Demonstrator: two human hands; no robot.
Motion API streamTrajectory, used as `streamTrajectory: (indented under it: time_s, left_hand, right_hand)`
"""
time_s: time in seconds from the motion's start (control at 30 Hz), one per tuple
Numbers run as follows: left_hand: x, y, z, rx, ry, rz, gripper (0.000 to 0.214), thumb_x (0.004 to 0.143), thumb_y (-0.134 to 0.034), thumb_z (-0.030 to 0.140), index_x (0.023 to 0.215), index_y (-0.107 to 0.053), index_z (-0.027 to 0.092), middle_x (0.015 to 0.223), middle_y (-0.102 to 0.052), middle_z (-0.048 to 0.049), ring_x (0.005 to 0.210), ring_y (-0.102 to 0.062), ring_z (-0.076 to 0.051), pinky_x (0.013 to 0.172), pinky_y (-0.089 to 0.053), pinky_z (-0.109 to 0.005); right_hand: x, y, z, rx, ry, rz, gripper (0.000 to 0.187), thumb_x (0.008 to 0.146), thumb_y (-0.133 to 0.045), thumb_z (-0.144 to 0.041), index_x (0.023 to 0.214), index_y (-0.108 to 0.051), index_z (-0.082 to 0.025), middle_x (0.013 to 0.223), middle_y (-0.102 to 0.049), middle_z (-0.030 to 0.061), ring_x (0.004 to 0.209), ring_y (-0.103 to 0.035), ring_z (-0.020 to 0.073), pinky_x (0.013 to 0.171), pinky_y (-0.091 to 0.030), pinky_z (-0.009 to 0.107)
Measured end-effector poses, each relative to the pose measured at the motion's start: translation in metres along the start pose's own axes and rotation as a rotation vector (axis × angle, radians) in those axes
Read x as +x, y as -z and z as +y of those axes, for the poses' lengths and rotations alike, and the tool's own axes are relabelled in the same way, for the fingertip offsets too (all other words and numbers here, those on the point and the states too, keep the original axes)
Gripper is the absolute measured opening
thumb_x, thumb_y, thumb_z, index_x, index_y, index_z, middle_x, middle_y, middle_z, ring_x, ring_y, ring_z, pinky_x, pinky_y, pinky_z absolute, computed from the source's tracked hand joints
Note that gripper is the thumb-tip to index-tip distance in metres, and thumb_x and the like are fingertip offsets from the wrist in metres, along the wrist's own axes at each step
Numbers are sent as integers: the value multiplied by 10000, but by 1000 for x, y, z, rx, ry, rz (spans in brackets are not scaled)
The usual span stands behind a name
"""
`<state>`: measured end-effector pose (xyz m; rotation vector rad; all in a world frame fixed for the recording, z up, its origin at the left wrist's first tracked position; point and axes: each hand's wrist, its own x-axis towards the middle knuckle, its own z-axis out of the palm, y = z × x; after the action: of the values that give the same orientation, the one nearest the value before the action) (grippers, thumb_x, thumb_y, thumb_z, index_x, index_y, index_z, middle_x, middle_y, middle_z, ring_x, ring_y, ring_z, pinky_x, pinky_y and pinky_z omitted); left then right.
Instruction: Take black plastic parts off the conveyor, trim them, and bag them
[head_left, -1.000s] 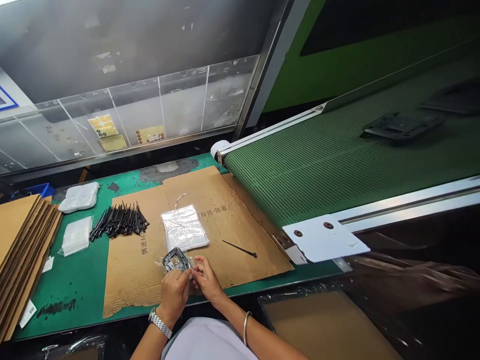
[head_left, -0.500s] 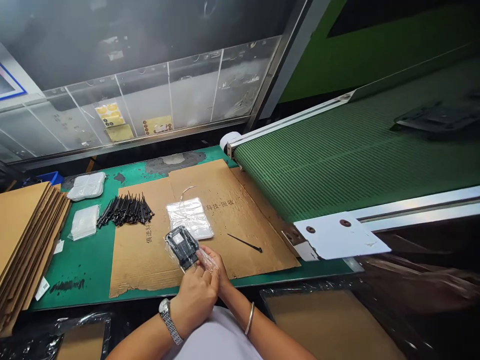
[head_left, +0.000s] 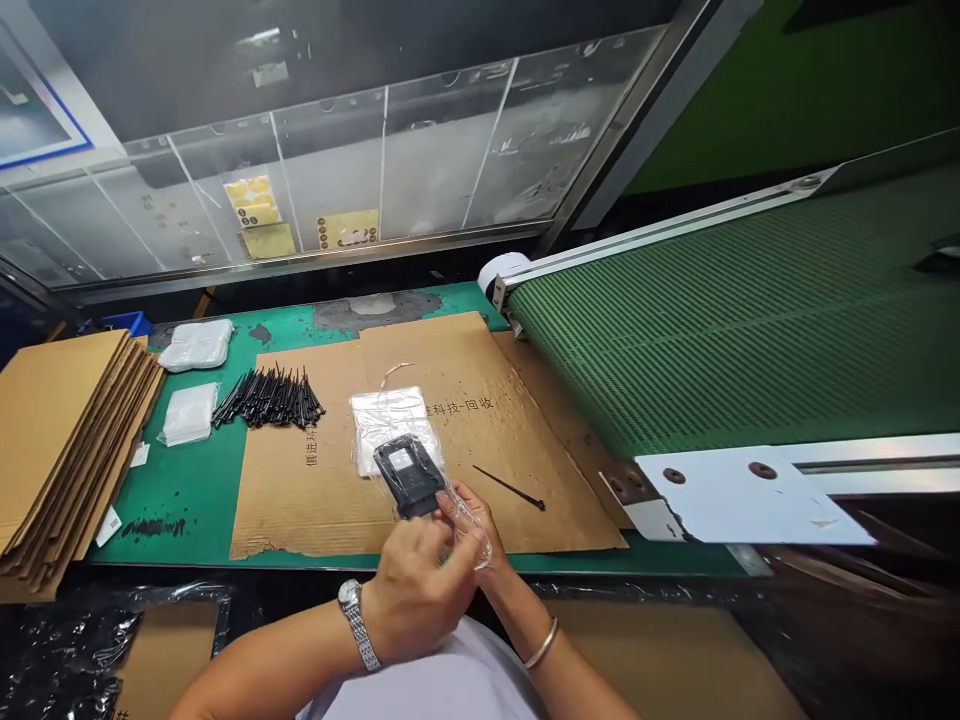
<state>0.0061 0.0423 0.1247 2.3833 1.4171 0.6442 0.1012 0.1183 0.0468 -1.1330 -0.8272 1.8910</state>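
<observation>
A flat black plastic part (head_left: 407, 476) sits inside a clear plastic bag (head_left: 469, 530), held up just above the cardboard sheet. My right hand (head_left: 471, 525) pinches the bag's lower end under the part. My left hand (head_left: 420, 575) lies across in front, its fingers closed on the bag beside my right hand. Behind the part lies a flat clear bag (head_left: 391, 425) with a thin loop on top. One black cable tie (head_left: 510, 487) rests on the cardboard sheet (head_left: 487, 440) to the right, and a heap of black cable ties (head_left: 270, 397) lies to the left.
Stacked flat cardboard sheets (head_left: 67, 440) and white bag packs (head_left: 195, 345) lie on the green mat (head_left: 180, 530) at left. A green conveyor belt (head_left: 712, 320) with a white metal bracket (head_left: 739, 495) runs along the right. A transparent panel stands behind.
The black part has turned more upright and now sits over the flat bag, with the plastic stretched toward my right hand. The whole scene has shifted right and down as my head moved.
</observation>
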Motion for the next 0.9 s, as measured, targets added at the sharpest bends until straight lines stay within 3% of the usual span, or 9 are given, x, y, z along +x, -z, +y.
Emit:
streamTrajectory:
  time_s: [0.07, 0.13, 0.17, 0.23, 0.37, 0.53, 0.63, 0.77, 0.9]
  left_hand:
    - [1, 5, -9, -250, 274, 321, 422, 799, -517, 286, 1201, -479, 165, 1060, -559, -169, 1001, -501, -284, 839, -399, -448]
    - [6, 10, -19, -687, 637, 663, 585, 697, -646, 359, 1217, -443, 183, 1210, -468, -150, 1153, -402, -283, 958, -323, -432]
    - [9, 12, -25, -922, 779, 757, 618, 673, -666, 386, 1209, -439, 181, 1217, -467, -140, 1163, -403, -273, 965, -326, -412]
    - [15, 13, -34, -1304, 932, 761, 561, 678, -651, 416, 1153, -475, 174, 1113, -553, -115, 1046, -516, -250, 893, -406, -390]
    - [17, 8, -50, -1600, 1039, 632, 264, 698, -629, 337, 858, -601, 129, 791, -658, -78, 723, -629, -207, 739, -497, -389]
    - [8, 3, -71, -1712, 1116, 640, 112, 734, -574, 246, 713, -623, 147, 685, -674, -68, 726, -645, -215, 726, -511, -385]
    - [3, 4, -79, -1744, 1146, 664, 81, 719, -582, 198, 659, -615, 156, 658, -669, -61, 728, -647, -211, 740, -512, -386]
    - [1, 5, -81, -1770, 1180, 716, 82, 702, -577, 152, 624, -601, 149, 644, -665, -58, 672, -648, -184, 734, -521, -367]
    - [3, 1, -76, -1732, 1181, 839, 39, 679, -587, 112, 693, -605, 144, 675, -677, -42, 652, -646, -162, 712, -527, -333]
  right_hand:
    - [-5, 0, -6, 13, 44, 22, 431, 534, -739, -489, 760, -504, -206, 597, -463, -60, 492, -393, 75, 478, -338, 210]
    - [-12, -3, -11, 10, 78, 21, 395, 537, -745, -471, 726, -534, -196, 589, -474, -52, 493, -391, 77, 482, -341, 215]
    - [-15, -5, -13, 5, 88, 13, 379, 537, -748, -464, 705, -546, -190, 586, -482, -47, 489, -389, 76, 479, -338, 216]
    - [-21, -12, -17, -6, 94, -21, 369, 533, -752, -462, 677, -568, -177, 576, -496, -37, 482, -390, 77, 467, -334, 218]
    - [-27, -25, -28, -11, 110, -90, 404, 562, -710, -540, 659, -580, -169, 583, -514, -17, 522, -427, 100, 507, -373, 240]
    - [-30, -33, -42, -22, 116, -126, 397, 577, -713, -522, 614, -542, -167, 668, -560, 3, 673, -511, 134, 650, -431, 256]
    - [-32, -31, -45, -4, 25, -147, 394, 617, -686, -512, 632, -487, -173, 564, -521, -21, 509, -487, 103, 478, -408, 225]
    - [-29, -17, -42, 41, 16, -36, 418, 600, -685, -495, 631, -393, -198, 503, -402, -71, 409, -388, 62, 365, -277, 164]
    - [-22, -3, -43, 4, 141, 142, 367, 621, -677, -467, 728, -441, -208, 592, -470, -38, 546, -482, 114, 479, -395, 218]
